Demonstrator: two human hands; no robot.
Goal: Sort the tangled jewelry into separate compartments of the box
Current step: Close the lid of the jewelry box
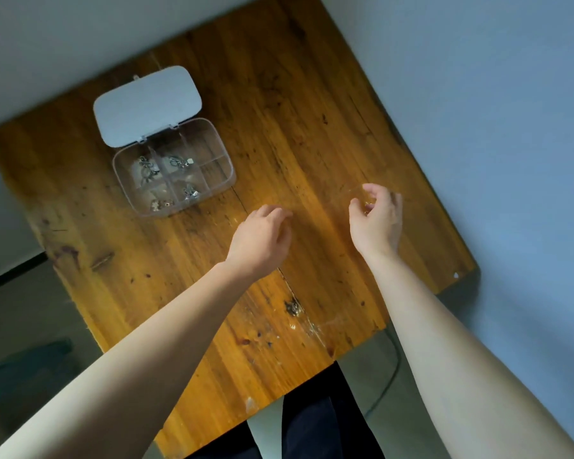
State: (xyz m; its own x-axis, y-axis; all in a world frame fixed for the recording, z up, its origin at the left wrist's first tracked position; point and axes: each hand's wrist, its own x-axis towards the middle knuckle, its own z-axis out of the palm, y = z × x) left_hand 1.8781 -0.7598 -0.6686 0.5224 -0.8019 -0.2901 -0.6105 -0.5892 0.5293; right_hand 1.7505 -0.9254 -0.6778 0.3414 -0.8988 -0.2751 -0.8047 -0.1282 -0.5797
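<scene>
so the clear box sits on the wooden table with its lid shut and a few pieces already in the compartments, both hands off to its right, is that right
Not quite: the lid is open, folded back behind the clear box, as the head view shows. The rest holds: the box sits on the wooden table, a few pieces lie in its compartments, and the left hand and right hand are off to its right.

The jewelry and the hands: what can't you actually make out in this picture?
- Right hand: something small glints between its curled fingers; too small and blurred to identify.
- Left hand: seen from the back, so the fingertips and anything held are hidden.
- Box: pieces in the compartments are too tiny to name.
</scene>
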